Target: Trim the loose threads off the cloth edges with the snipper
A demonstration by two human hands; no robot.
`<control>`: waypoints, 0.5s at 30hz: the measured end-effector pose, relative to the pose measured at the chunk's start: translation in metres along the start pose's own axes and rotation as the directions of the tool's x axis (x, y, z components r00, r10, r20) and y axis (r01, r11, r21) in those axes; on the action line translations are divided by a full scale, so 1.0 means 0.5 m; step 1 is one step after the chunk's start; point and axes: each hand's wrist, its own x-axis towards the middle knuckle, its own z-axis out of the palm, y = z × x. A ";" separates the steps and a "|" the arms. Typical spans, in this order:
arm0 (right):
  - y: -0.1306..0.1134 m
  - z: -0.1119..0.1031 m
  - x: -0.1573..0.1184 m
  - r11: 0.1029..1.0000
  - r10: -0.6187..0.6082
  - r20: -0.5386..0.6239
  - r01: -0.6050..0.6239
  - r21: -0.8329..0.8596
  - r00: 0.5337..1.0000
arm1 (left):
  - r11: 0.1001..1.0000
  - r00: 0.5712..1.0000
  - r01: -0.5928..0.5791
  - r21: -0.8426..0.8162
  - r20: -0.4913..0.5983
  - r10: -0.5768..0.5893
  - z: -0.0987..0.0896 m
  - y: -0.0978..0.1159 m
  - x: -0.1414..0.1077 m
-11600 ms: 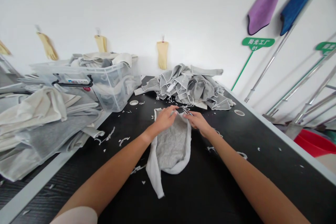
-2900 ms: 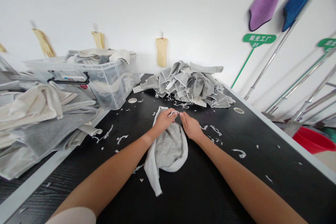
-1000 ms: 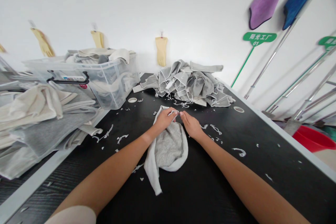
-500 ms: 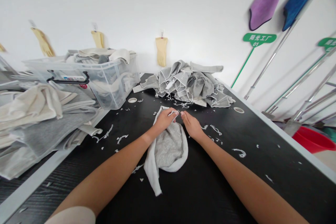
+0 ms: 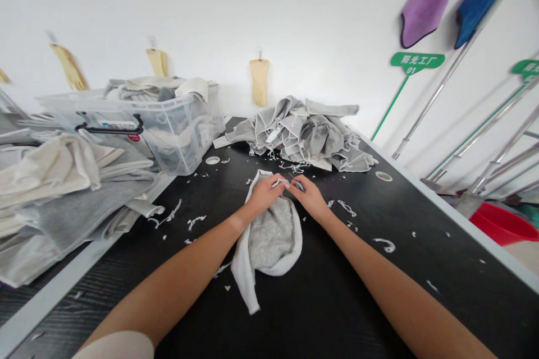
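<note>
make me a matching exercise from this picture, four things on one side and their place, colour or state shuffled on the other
Column one
1. gray cloth
2. small tool
3. sign marked 01
4. clear box

Column two
A. green, in front of the white wall
B. heaped above its rim with fabric
C. lying on the black table, its far part in the left hand
D. held in the right hand

Pairs: 1-C, 2-D, 3-A, 4-B
</note>
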 end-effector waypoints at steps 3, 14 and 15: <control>0.005 0.001 0.004 1.000 -0.002 0.023 0.002 0.003 1.000 | 1.000 1.000 0.002 0.017 0.004 -0.002 0.000 -0.001 -0.001; 0.018 -0.002 0.008 0.997 0.052 -0.016 -0.053 -0.049 0.999 | 0.989 1.000 -0.010 0.150 -0.003 0.011 -0.003 0.024 -0.016; 0.019 -0.002 0.008 0.997 0.054 -0.020 -0.055 -0.050 0.998 | 0.986 1.000 -0.013 0.165 -0.006 0.015 -0.003 0.026 -0.017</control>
